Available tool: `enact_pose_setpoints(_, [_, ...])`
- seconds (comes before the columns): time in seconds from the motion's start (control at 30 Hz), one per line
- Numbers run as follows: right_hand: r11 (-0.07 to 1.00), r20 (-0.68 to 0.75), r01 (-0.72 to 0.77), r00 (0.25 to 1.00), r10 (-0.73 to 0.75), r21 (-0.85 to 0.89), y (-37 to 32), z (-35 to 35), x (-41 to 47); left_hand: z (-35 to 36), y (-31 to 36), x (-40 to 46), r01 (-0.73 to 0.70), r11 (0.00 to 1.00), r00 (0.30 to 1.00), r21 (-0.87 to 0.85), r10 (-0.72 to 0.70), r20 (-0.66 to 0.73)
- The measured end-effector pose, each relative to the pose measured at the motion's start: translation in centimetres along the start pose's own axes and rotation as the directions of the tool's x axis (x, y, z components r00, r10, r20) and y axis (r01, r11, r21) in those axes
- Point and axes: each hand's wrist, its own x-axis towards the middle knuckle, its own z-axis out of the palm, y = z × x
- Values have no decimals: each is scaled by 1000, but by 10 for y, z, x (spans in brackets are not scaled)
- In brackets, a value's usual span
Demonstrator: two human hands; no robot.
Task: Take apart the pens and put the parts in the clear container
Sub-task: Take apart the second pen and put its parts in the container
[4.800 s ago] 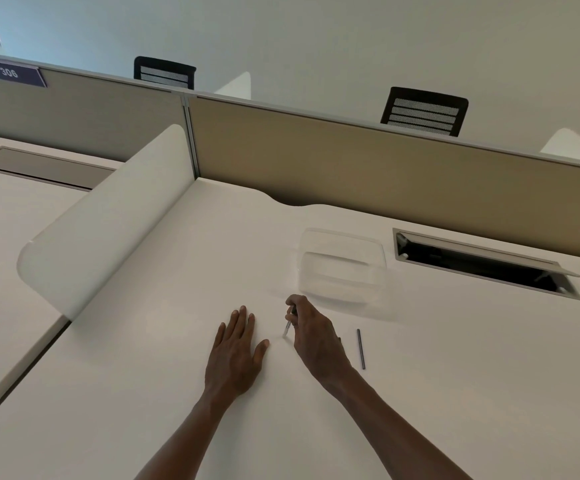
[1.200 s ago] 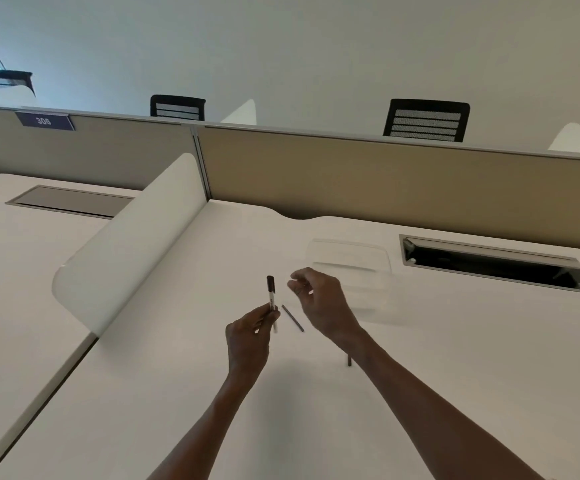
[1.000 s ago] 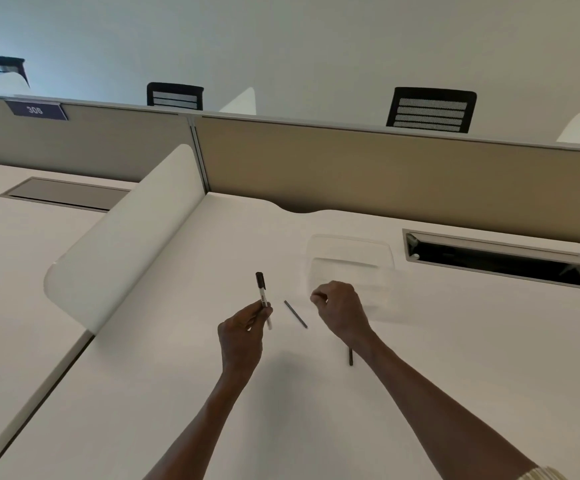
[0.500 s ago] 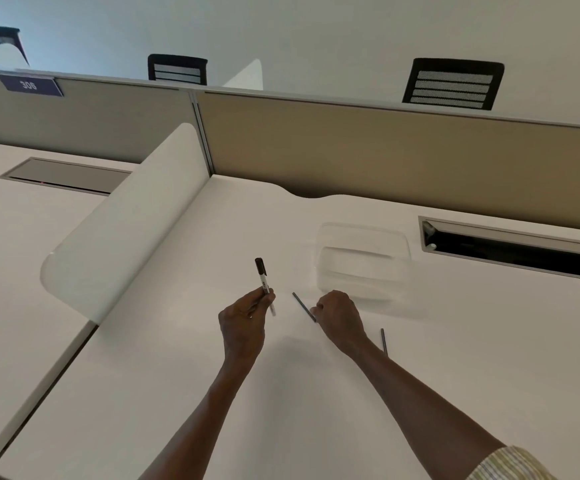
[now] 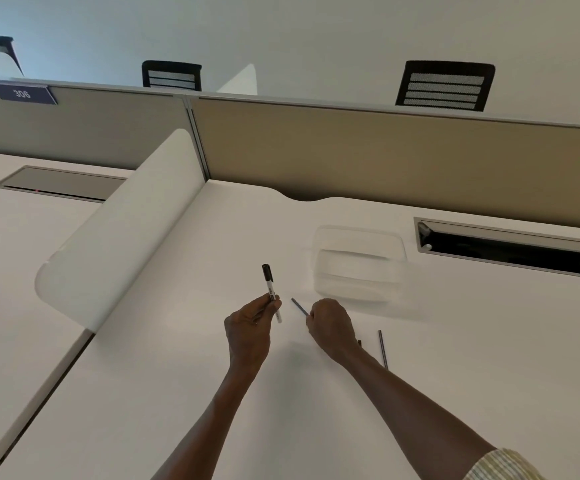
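Left hand (image 5: 248, 329) pinches the white black-capped pen barrel (image 5: 272, 292) upright, right hand (image 5: 330, 325) pinches the thin grey ink refill (image 5: 299, 306), clear plastic container (image 5: 359, 263) far right: the slim refill could slip and roll off the white desk (image 5: 454, 358).

We see soft, even, rather dim indoor light, brightest at the far left corner. Both arms cast only faint, diffuse shadows on the white desk (image 5: 177, 393). The clear container (image 5: 359, 268) looks smeared and low in contrast. Wide-angle distortion bends and tilts the partition (image 5: 385, 150) toward the edges. There is no harsh glare.
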Motion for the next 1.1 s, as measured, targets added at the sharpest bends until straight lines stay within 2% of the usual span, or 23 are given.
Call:
enact_pose_setpoints(0.2, [994, -77, -37, 996, 45, 107, -2, -19, -7, 0, 3, -3, -18, 1000, 1000, 11, 18, 0])
enact_pose_setpoints(0.33, [991, -144, -1, 989, 21, 134, -1, -39, -12, 3, 11, -5, -11, 1000, 1000, -6, 11, 5])
enact_pose_setpoints(0.5, [994, -265, 56, 964, -30, 91, 7, -82, -8, 7, 22, -9, -36, 999, 999, -39, 37, 21])
enact_pose_setpoints(0.63, [997, -332, 76, 940, -78, -20, 19, -121, 9, 9, 31, -11, -43, 996, 999, -76, 45, 30])
enact_pose_setpoints(0.83, [987, -195, 103, 973, -126, -121, 47, -154, 40, 13, 38, -9, -33, 993, 999, -112, 37, 34])
enact_pose_setpoints(1.1, [962, -48, 89, 993, -105, -258, 77, -135, 81, 18, 38, -4, 6, 992, 1000, -125, -2, 29])
